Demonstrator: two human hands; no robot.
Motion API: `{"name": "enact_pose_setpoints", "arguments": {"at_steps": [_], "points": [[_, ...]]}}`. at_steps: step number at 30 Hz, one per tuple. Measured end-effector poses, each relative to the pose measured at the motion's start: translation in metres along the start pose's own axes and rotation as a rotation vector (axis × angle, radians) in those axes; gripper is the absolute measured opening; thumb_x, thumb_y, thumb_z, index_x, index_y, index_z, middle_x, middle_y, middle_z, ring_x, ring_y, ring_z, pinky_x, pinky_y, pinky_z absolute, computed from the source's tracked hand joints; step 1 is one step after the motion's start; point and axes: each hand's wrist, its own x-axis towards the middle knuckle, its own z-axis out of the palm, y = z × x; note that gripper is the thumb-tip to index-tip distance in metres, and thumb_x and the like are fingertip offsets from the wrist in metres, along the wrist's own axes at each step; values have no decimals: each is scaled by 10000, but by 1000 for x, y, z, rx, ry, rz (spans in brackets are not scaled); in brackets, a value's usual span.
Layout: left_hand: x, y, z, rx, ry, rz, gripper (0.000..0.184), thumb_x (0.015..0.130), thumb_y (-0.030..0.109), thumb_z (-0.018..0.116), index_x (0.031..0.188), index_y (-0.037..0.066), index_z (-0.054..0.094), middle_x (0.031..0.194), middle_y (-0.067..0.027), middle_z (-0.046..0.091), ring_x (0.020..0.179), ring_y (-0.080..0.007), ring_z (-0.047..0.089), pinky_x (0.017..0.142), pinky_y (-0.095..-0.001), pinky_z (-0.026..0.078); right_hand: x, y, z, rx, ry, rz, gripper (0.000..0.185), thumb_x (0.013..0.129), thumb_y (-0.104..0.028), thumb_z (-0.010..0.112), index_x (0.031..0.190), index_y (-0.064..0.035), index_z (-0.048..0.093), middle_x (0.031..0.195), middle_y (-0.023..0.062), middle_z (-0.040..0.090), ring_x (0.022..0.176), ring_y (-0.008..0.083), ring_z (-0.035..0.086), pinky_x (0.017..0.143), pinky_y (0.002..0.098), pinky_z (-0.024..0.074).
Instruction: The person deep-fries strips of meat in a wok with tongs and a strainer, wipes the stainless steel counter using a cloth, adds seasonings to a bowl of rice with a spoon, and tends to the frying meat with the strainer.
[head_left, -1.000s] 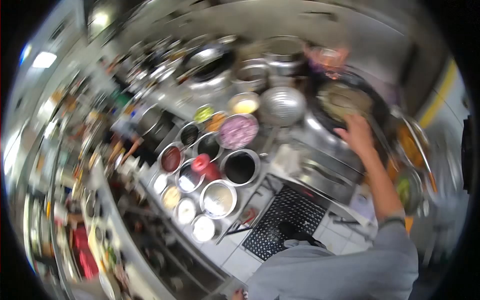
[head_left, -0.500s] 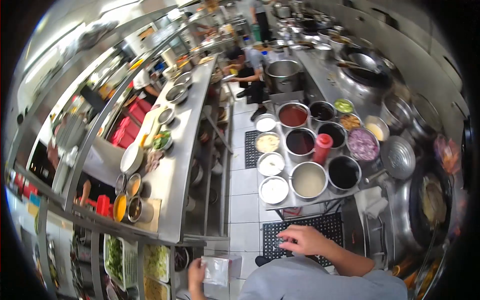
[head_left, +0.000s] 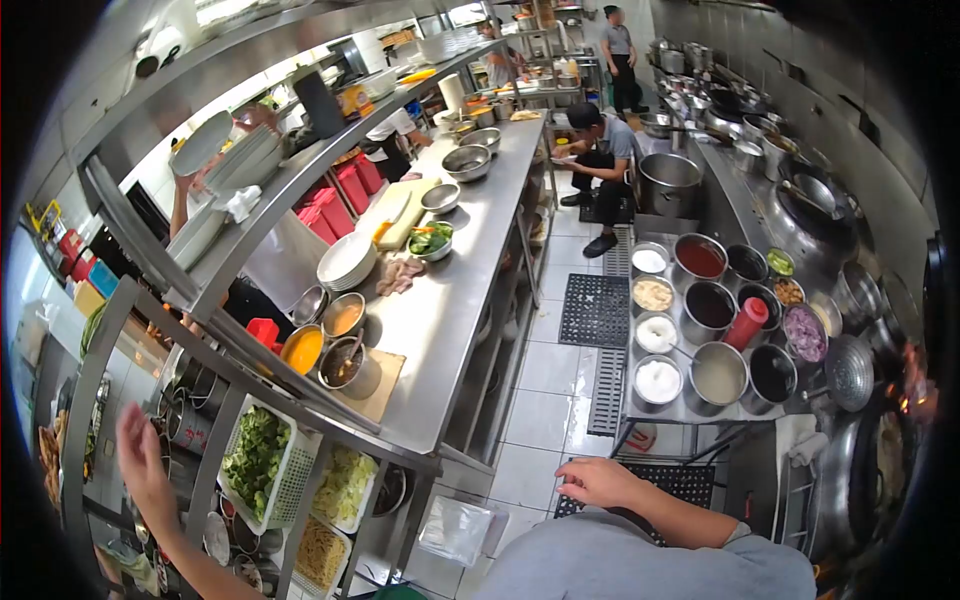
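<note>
My left hand is raised at the far left, its fingers stretched out and slightly blurred, with nothing seen in it. It is nearest the metal shelf post. To its right stands a white basket of green broccoli. Beside that are a tub of chopped pale-green vegetable and a tub of yellow noodles. My right hand hovers in front of my body over the black floor mat, fingers loosely bent and apart, holding nothing visible. A clear plastic bag lies low between my two arms.
A steel counter on the left carries stacked plates, bowls and sauce pots. The right-hand table holds several sauce pots, a red squeeze bottle and chopped purple onion. Flames show at the far right. A crouching person occupies the aisle.
My view has turned left. My left hand has moved from beside the plastic bag up and left, toward the shelves. My right hand remains in front of my body.
</note>
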Motion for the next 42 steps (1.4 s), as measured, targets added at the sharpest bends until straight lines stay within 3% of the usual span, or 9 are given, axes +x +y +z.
{"name": "enact_pose_setpoints", "arguments": {"at_steps": [8,15,17,21,24,27,34,37,42], "points": [[187,-13,58,153,177,123,664,963,298,624,1497,31,333,1401,-210,481,1236,-277,539,1005,-349,451,43,-13,15,-50,-81,82,368,938,-383,584,1142,-81,643,971,121,693,914,306,662,795,422,524],[240,-19,160,-134,465,-72,479,915,292,661,1216,-49,511,1164,-235,611,1018,-325,635,918,-414,477,122,13,-11,-56,-39,87,345,926,-342,612,1110,-53,651,928,145,693,899,326,661,798,426,527],[237,-27,173,204,712,95,433,917,287,658,1172,-46,552,1119,-215,630,1007,-318,639,915,-411,470,157,27,-17,-25,-18,85,339,927,-336,611,1105,-51,654,923,145,691,897,329,659,805,427,527],[231,-16,176,167,731,118,415,924,306,659,1133,-42,574,935,-150,660,860,-238,643,788,-356,506,253,56,-33,12,42,37,324,911,-323,631,1097,-59,660,960,154,687,931,335,648,822,427,525],[227,-2,173,169,658,-266,424,912,323,691,1126,-18,558,811,-73,604,681,-144,582,602,-283,478,344,86,-40,-21,203,-97,342,894,-314,650,1120,-58,649,1050,156,659,960,340,636,838,429,517],[226,-27,163,12,681,-246,395,914,333,702,1112,31,542,718,1,498,574,-56,476,486,-227,389,431,97,-45,-3,377,-105,401,861,-300,680,1160,-40,621,1147,167,598,1044,358,590,915,431,478],[220,-2,173,67,790,-346,500,923,355,698,1197,-17,507,778,20,470,645,-55,434,581,-231,402,530,131,-16,-168,582,-289,372,793,-217,695,1123,-53,637,1209,144,595,1152,361,548,1052,493,375],[220,4,188,106,880,-283,378,920,350,704,1053,40,534,759,23,461,631,-57,418,576,-233,387,535,133,-15,-142,554,-275,326,806,-199,668,1106,-74,646,1227,136,598,1201,354,529,1081,514,346],[218,1,194,346,1022,-348,878,889,371,732,1431,-137,266,865,-25,568,676,-86,471,652,-247,426,535,130,-16,-156,562,-256,304,803,-169,653,1098,-96,653,1234,126,600,1221,345,525,1092,515,343]]}}
